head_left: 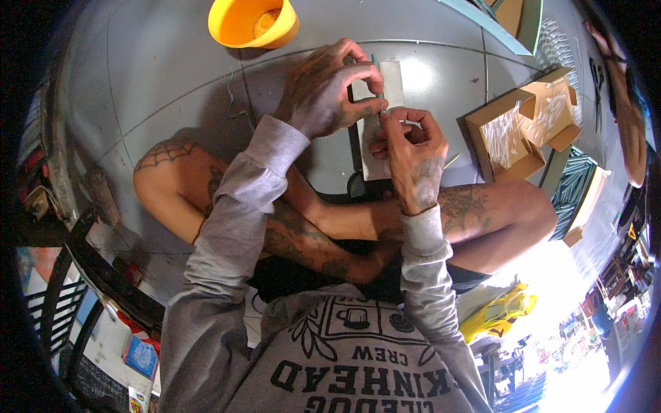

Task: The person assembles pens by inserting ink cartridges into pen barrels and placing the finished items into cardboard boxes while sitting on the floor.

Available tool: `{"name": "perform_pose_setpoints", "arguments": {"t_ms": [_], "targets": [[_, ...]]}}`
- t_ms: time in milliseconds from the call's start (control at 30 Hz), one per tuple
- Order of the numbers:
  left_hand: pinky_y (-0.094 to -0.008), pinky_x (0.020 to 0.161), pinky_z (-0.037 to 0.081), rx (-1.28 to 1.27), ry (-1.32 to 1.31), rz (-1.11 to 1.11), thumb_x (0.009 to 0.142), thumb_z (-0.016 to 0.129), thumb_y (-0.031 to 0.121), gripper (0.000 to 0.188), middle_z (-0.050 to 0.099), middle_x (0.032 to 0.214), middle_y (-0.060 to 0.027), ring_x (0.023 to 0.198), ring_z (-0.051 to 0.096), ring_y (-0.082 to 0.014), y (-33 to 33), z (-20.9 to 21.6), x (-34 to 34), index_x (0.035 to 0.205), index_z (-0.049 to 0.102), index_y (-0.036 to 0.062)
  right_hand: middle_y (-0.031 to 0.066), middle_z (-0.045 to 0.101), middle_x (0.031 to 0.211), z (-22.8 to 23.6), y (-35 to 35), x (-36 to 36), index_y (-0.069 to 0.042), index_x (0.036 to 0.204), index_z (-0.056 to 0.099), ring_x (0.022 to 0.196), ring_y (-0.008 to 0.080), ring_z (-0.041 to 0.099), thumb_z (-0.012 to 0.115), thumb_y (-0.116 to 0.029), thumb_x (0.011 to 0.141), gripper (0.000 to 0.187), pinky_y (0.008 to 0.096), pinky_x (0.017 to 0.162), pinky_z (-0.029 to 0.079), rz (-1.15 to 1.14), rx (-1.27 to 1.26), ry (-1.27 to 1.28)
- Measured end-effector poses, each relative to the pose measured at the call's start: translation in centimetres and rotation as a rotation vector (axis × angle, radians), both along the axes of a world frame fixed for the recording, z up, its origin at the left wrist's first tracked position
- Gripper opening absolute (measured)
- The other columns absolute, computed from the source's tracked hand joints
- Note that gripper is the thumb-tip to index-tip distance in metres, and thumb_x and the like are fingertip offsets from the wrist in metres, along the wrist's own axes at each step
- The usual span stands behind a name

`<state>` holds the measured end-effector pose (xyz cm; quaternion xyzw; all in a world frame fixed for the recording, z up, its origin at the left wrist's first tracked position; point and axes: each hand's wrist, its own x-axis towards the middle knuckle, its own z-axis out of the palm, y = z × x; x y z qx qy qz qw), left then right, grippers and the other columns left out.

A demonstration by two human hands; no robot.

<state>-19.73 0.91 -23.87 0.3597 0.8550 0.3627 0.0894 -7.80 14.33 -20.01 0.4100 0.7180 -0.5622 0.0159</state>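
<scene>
My left hand point(329, 88) pinches a slim teal tube point(374, 60), like a pen barrel, held upright between fingertips and thumb. Its top end sticks out above my fingers. Just below, my right hand point(417, 148) has thumb and fingertips pressed together at the tube's lower end, round a small clear piece point(384, 111) mostly hidden by my fingers. Both hands meet above a pale flat strip point(392, 77) lying on the grey floor, beside a dark bar.
On the right stand an open cardboard box point(485, 128) of thin clear pieces and a box of teal tubes point(575, 186). A teal-edged tray point(506, 34) is at the upper right, near another person's arm point(632, 124). A yellow bucket point(283, 29) sits far ahead. My crossed legs point(175, 182) flank the work area.
</scene>
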Motion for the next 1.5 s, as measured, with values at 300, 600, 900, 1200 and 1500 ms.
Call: {"name": "perform_pose_setpoints", "arguments": {"t_ms": [300, 600, 900, 1200, 1500], "targets": [[-0.0397, 0.082, 0.051, 0.024, -0.041, -0.009, 0.073, 0.087, 0.039, 0.03, 0.059, 0.104, -0.0015, 0.098, 0.064, -0.0236, 0.1, 0.2, 0.0, 0.085, 0.068, 0.019, 0.0112, 0.07, 0.075, 0.4, -0.3, 1.2, 0.004, 0.088, 0.066, 0.061, 0.0165, 0.068, 0.06, -0.002, 0.091, 0.008, 0.0265, 0.05, 0.054, -0.146, -0.294, 0.053], [-0.0388, 0.086, 0.051, 0.171, -0.097, -0.036, 0.078, 0.085, 0.028, 0.022, 0.064, 0.1, -0.008, 0.1, 0.064, -0.0272, 0.5, -1.0, 1.1, 0.089, 0.073, 0.0128, 0.0114, 0.07, 0.074, 0.1, -0.3, 1.6, 0.004, 0.087, 0.065, 0.059, 0.0142, 0.067, 0.071, -0.007, 0.088, 0.012, 0.0258, 0.047, 0.051, -0.165, -0.307, 0.046], [-0.0372, 0.083, 0.052, 0.111, -0.075, -0.035, 0.079, 0.083, 0.03, 0.02, 0.063, 0.099, -0.0012, 0.096, 0.066, -0.0225, 0.1, -1.5, 1.3, 0.092, 0.074, 0.0188, 0.01, 0.07, 0.071, -0.7, -0.5, 1.9, 0.002, 0.086, 0.065, 0.058, 0.0137, 0.067, 0.074, -0.007, 0.088, 0.012, 0.0254, 0.046, 0.05, -0.193, -0.319, 0.118], [-0.0371, 0.082, 0.052, 0.121, -0.068, -0.062, 0.076, 0.084, 0.033, 0.022, 0.062, 0.098, 0.0002, 0.095, 0.066, -0.0219, 0.1, -1.9, 0.9, 0.091, 0.074, 0.0203, 0.0098, 0.071, 0.07, -0.1, -0.7, 2.2, 0.002, 0.089, 0.065, 0.059, 0.0133, 0.068, 0.082, -0.011, 0.084, 0.021, 0.0272, 0.049, 0.052, -0.147, -0.222, 0.095], [-0.037, 0.08, 0.052, 0.122, -0.059, -0.075, 0.078, 0.083, 0.033, 0.02, 0.064, 0.095, 0.0006, 0.091, 0.066, -0.0219, 0.2, -1.7, 1.0, 0.089, 0.074, 0.0193, 0.0088, 0.071, 0.07, 0.4, -0.7, 2.8, 0.001, 0.089, 0.066, 0.06, 0.0129, 0.067, 0.084, -0.012, 0.083, 0.023, 0.0278, 0.052, 0.052, -0.097, -0.162, 0.088]]}}
